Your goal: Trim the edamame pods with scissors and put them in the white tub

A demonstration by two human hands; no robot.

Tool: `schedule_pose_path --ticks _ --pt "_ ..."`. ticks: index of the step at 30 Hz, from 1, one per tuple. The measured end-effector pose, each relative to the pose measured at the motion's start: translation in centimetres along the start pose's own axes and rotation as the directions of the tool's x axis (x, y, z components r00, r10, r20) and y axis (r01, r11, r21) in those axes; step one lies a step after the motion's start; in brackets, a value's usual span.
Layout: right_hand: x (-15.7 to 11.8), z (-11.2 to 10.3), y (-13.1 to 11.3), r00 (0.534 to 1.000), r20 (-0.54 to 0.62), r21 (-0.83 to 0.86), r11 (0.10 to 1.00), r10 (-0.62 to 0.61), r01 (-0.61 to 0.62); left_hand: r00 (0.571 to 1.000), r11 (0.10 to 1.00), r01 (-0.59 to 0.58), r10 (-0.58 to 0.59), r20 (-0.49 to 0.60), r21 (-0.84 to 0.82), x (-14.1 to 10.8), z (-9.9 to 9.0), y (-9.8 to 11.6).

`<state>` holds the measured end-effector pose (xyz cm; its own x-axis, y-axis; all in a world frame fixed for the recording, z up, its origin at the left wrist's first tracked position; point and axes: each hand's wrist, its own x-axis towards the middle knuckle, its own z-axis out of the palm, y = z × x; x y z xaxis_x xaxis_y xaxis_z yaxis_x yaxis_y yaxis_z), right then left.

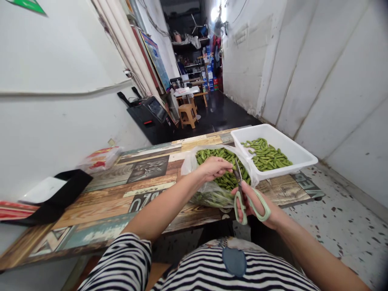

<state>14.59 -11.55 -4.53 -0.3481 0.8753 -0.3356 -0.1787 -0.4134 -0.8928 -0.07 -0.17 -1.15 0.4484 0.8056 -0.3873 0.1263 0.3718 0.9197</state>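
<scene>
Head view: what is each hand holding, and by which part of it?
The right hand holds scissors by the pale green handles. The left hand appears to pinch a green pod near one end; which end cannot be told.

Crowded shelves [191, 72], stacked boxes [209, 72] and a stool [188, 114] suggest a shop.

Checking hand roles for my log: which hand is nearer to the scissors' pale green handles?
Right. The right hand grips the pale green handles; the left hand is farther off, up near the blades, over the bag of green pods.
</scene>
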Motion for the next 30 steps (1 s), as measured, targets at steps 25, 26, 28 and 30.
schedule_pose_path --ticks 25,26,28,30 --pt "-0.8 -1.7 0.8 0.998 -0.018 0.134 0.990 0.056 -0.054 0.944 -0.237 -0.216 0.199 0.265 0.947 0.6 0.0 0.0" --pt "-0.8 -1.6 0.8 0.998 -0.018 0.128 0.990 0.055 -0.052 0.946 -0.256 -0.201 0.201 0.256 0.945 0.6 0.0 0.0" --pt "-0.9 -1.5 0.9 0.998 -0.018 0.125 0.991 0.061 -0.058 0.948 -0.241 -0.196 0.201 0.246 0.950 0.8 -0.1 0.0" --pt "-1.1 -1.5 1.0 0.997 -0.004 0.121 0.990 0.077 -0.076 0.939 -0.159 -0.210 0.241 0.244 0.965 0.8 -0.6 0.0"
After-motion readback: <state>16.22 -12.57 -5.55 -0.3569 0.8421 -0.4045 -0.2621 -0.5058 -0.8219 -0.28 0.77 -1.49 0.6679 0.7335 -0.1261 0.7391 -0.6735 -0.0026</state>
